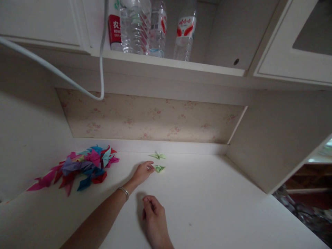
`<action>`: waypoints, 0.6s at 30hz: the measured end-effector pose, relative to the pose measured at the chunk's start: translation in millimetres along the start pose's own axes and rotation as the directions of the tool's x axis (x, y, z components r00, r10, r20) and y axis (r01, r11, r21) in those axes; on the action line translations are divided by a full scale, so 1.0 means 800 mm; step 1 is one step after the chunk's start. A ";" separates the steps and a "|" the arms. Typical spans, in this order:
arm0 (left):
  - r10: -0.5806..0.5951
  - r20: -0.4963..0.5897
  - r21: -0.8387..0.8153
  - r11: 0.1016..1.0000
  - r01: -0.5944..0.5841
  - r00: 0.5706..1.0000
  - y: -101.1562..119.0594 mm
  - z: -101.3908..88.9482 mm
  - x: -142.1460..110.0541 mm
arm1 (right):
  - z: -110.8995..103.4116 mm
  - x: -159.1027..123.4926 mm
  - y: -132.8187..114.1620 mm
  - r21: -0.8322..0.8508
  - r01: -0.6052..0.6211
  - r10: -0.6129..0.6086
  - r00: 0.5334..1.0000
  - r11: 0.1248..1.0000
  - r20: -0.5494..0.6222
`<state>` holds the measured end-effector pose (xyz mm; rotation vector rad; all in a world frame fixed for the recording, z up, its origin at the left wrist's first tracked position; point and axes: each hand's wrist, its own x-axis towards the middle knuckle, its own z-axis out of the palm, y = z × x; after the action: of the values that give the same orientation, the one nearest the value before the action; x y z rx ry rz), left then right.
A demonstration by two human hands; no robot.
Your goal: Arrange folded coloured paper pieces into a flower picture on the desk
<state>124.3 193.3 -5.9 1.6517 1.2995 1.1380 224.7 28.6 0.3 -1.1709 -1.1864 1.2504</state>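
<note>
My left hand (142, 172), with a silvery bracelet (125, 193) at its wrist, reaches over the white desk. Its fingertips pinch the left tip of a light green paper crane (159, 168) at the desk surface. Just behind it rests a second light green paper crane (158, 156) with its wings spread. My right hand (155, 218) is nearer to me, its fingers curled closed and nothing visible in them. Left of my left hand lies a heap of folded paper cranes (85, 166) in pink, blue, purple and red.
Above the desk (212, 200) runs a shelf (166, 62) with several clear plastic bottles (185, 34). A white cable (101, 79) hangs down in front of the shelf. A floral-papered panel (155, 119) is at the back, and a side panel (269, 138) bounds the right.
</note>
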 end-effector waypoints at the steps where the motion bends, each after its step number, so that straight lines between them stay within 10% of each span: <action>1: -0.007 -0.010 -0.011 1.000 0.007 1.000 0.002 -0.003 -0.004 | 0.000 0.000 0.000 0.006 0.008 -0.008 1.000 1.000 -0.003; 18: -0.366 -0.044 -0.359 0.874 0.327 0.930 0.051 -0.105 -0.234 | 0.000 -0.007 -0.001 -0.108 0.075 -0.076 0.997 0.991 -0.001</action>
<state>40.6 4.0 22.6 1.0594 1.3108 1.1676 224.8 22.7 1.3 -1.1959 -1.2966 1.1381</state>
